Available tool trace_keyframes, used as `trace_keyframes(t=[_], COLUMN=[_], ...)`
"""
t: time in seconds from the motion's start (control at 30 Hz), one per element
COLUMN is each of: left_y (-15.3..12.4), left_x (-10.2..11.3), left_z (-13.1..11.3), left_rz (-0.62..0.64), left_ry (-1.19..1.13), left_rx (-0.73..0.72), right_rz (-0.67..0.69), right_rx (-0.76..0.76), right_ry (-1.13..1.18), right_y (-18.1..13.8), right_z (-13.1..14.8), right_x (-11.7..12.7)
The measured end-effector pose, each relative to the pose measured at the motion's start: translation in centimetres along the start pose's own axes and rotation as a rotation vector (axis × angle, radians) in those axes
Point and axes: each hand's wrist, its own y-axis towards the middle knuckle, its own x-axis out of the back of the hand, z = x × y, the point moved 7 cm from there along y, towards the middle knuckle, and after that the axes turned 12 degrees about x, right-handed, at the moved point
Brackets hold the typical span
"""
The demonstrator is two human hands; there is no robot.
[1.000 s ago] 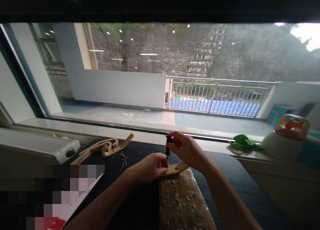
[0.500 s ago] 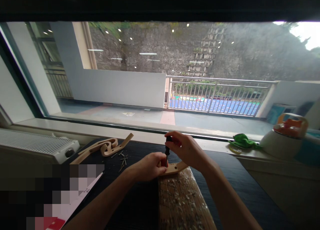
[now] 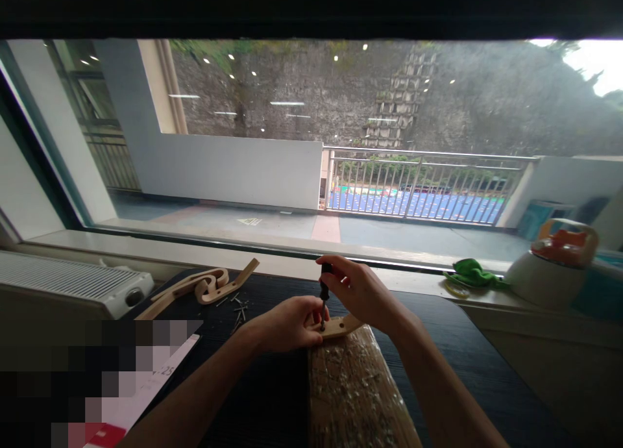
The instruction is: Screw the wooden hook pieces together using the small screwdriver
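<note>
My right hand [image 3: 363, 289] grips the black handle of a screwdriver [image 3: 325, 286], held upright with its shaft pointing down. The tip meets a hole in a pale bent wooden piece [image 3: 335, 329], which has another dark hole further right. My left hand [image 3: 289, 323] is closed on the left end of that piece, its thumb and fingers close around the screwdriver's lower shaft. Beneath the piece lies a long wooden block [image 3: 353, 383] wrapped in shiny clear film. Whether a screw sits under the tip is too small to make out.
Several loose screws [image 3: 239, 308] lie on the black table [image 3: 272, 292], beside curved wooden pieces [image 3: 211, 287]. A green cloth [image 3: 470, 274] and a white kettle-like container [image 3: 549, 273] stand on the sill at right. A white heater [image 3: 97, 279] is at left, near a paper sheet [image 3: 163, 376].
The screwdriver and both hands are in nearly the same place. My left fingers have shifted slightly, so more of the tip and its hole shows.
</note>
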Motion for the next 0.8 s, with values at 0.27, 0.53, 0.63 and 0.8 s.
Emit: trace_keyframes(t=[0.27,0.53,0.63,0.8], left_y=[-0.08,0.23,0.37,0.39], left_x=[0.18,-0.04,-0.15,-0.16], left_z=[-0.32,-0.25,-0.10,-0.10], left_rz=[-0.027,-0.081,-0.084,-0.095], left_ry=[0.006,0.005,0.013,0.019], left_rx=[-0.007,0.003,0.008,-0.005], right_rz=[0.022,0.005,-0.003,-0.006], right_rx=[-0.012,-0.010,-0.005,0.006], right_ry=[0.025,-0.014,-0.036,-0.048], right_y=[-0.17,-0.07,-0.05,-0.11], right_z=[0.32,0.20,0.18,0.13], right_x=[0.04,0.27,0.19,0.22])
